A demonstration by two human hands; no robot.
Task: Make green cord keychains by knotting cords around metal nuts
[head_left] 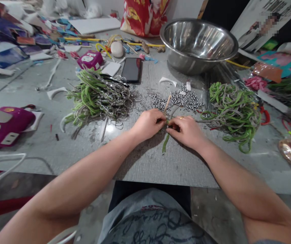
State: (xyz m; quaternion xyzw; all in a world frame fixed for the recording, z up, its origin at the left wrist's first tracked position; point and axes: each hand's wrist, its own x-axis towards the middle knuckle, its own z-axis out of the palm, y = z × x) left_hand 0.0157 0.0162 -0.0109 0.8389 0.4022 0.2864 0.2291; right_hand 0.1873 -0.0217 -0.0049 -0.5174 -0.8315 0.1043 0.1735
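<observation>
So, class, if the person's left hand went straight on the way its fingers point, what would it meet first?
Most likely the green cord at the left hand's fingertips, with the right hand just beyond; exact depth there is unclear.

Both forearms are stretched forward, left hand [150, 123] and right hand [186, 131] brought nearly together, fingers kinda curled in pinches.

Bare hands [150, 122] [186, 130]: two
Cord bundles [89, 96] [237, 112] [289, 93]: three
Steel bowl [186, 64]: one
Phone [131, 69]: one
Purple devices [91, 60] [20, 117]: two
Metal beads [186, 100]: too many to count
</observation>
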